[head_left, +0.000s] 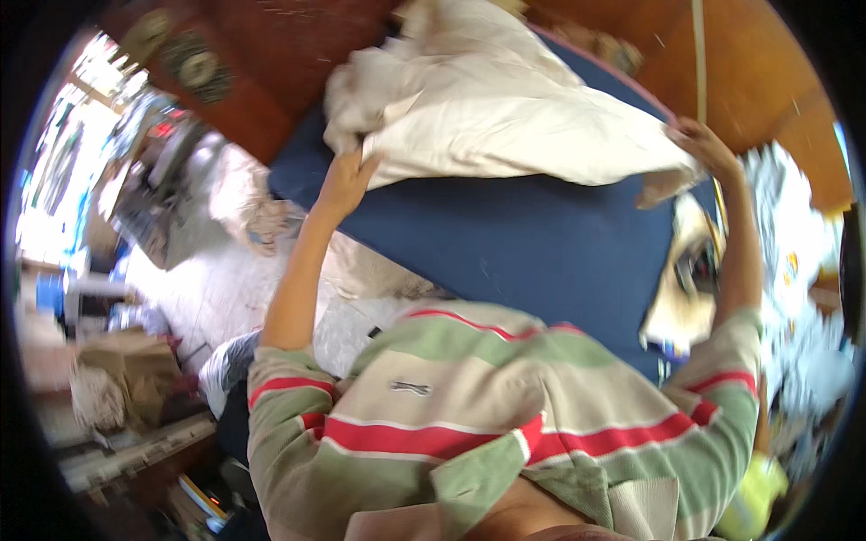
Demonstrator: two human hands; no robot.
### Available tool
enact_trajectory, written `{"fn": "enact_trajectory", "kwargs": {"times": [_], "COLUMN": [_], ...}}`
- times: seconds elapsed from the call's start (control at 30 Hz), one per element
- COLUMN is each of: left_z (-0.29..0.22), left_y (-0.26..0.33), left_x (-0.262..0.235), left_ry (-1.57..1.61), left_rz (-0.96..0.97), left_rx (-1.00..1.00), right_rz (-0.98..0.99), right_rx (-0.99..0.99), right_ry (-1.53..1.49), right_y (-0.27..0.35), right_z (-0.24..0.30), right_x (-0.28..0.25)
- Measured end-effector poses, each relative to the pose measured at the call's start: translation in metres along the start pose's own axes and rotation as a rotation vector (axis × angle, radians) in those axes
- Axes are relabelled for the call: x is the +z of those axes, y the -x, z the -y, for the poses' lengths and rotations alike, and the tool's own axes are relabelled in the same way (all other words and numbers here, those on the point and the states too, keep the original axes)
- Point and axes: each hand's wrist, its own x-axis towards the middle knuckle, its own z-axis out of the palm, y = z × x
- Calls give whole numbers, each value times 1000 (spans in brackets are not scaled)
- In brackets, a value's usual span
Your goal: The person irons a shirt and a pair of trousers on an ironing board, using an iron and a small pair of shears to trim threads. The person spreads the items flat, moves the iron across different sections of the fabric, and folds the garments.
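A cream-white cloth [505, 135] lies bunched and folded over the far part of a table with a dark blue cover [532, 243]. Its near edge stretches between my two hands. My left hand [346, 185] is closed on the cloth's near left edge, the thumb lying along the fabric. At the right end, my right hand [704, 146] grips the cloth's corner, with some motion blur at the fingers. A small brownish flap hangs below that corner. Whether the cloth is a garment or a plain sheet I cannot tell.
Brown wooden panels [758, 63] stand behind the table, with a thin pale cord running down them. Light-blue cloth [785, 243] is heaped at the right. Crumpled pale cloth [244, 194] lies at the left, beside the light floor [216, 288]. Brown bags [126, 379] sit at lower left.
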Motion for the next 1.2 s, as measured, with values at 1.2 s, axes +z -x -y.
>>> {"fn": "enact_trajectory", "kwargs": {"times": [1.2], "left_z": [-102], "left_y": [-137], "left_x": [262], "left_ry": [-440], "left_rz": [684], "left_rx": [352], "right_rz": [-499], "right_rx": [224], "right_ry": [510], "right_y": [41], "right_z": [-177], "right_x": [183]}}
